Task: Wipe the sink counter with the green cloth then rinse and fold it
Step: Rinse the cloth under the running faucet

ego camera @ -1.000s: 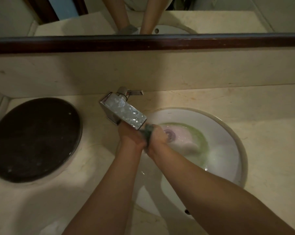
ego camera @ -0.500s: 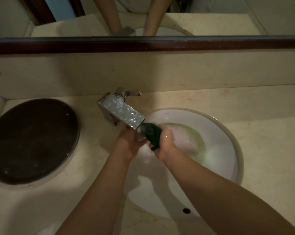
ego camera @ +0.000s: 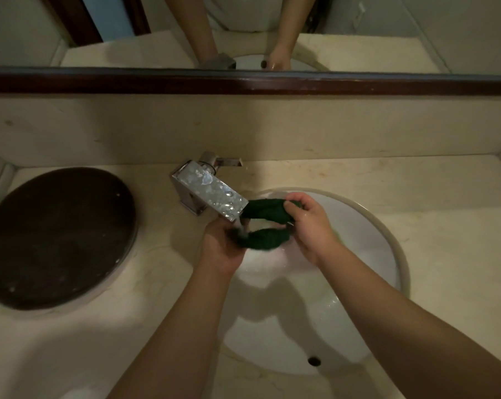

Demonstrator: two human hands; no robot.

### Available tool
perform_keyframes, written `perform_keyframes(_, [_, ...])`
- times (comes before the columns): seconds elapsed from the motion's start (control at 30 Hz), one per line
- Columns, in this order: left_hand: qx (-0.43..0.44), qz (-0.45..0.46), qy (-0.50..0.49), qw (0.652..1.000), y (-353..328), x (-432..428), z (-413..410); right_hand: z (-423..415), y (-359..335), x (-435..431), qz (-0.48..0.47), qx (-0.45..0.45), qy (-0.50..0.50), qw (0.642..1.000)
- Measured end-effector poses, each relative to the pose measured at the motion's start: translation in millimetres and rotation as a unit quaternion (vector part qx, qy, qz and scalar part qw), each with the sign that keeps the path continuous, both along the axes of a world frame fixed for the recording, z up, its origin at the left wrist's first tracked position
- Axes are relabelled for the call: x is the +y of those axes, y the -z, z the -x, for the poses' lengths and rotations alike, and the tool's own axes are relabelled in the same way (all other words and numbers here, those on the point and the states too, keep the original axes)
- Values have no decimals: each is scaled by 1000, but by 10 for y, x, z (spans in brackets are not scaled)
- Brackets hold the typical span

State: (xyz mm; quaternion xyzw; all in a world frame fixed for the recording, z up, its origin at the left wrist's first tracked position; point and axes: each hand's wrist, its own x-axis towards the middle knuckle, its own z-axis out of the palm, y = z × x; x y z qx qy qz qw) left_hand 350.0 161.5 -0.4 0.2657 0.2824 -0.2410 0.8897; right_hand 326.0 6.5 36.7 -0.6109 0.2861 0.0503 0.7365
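Green cloth (ego camera: 265, 211): is hanging wet and twisted into a loop between both hands, over the far left part of the sink bowl, just beneath the tap's spout; one strand is running on the far side, the other on the near side.
Left hand (ego camera: 223, 246): is gripping the left end of the cloth, fingers curled round it, right under the spout.
Right hand (ego camera: 309, 223): is gripping the right end of the cloth, thumb and fingers closing round the bunched fabric.
Water (ego camera: 242, 226): is falling in a thin stream from the spout onto the cloth beside the left hand.
Tap (ego camera: 211, 194): is standing at the far left edge of the sink, chrome, beaded with droplets, its spout pointing near and right.
Sink (ego camera: 387, 234): is sitting sunk into the bench, white and round, its overflow hole (ego camera: 314, 360) showing on the near side.
Bench (ego camera: 416, 197): is spreading pale and marbled round the sink.
Dark round tray (ego camera: 56, 237): is lying on the left of the bench, well apart from the sink.
Mirror (ego camera: 358, 30): is running along the far wall above a dark wooden frame, reflecting both forearms.
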Motion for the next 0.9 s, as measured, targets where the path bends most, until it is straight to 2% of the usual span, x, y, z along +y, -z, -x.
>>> perform_keyframes(0.07, [1, -14, 6, 1000, 5, 10, 52, 44, 71, -23, -27, -1, 21, 999])
perform_keyframes(0.2, [-28, -114, 31, 993, 43, 12, 46, 65, 202, 52, -66, 34, 51, 996])
perform_keyframes(0.33, [-108, -49, 32, 992, -93, 9, 41, 85, 332, 305, -39, 138, 0, 990])
perform_keyframes(0.4, [-76, -26, -7, 997, -121, 22, 10, 75, 348, 415, -54, 193, -15, 980])
perform_keyframes(0.5, [-28, -30, -48, 998, -126, 36, -4, 61, 320, 567, -153, 247, -67, 954])
perform_keyframes(0.57, [-2, -45, -51, 998, -123, 45, -4, 54, 350, 667, -208, 228, -76, 948])
perform_keyframes(0.77, [-31, -69, -51, 996, -151, 54, -80, -11, 425, 661, -307, 200, 73, 927])
perform_keyframes(0.9, [-4, -46, -54, 997, -226, -61, -113, -92, 355, 784, -272, 179, 96, 941])
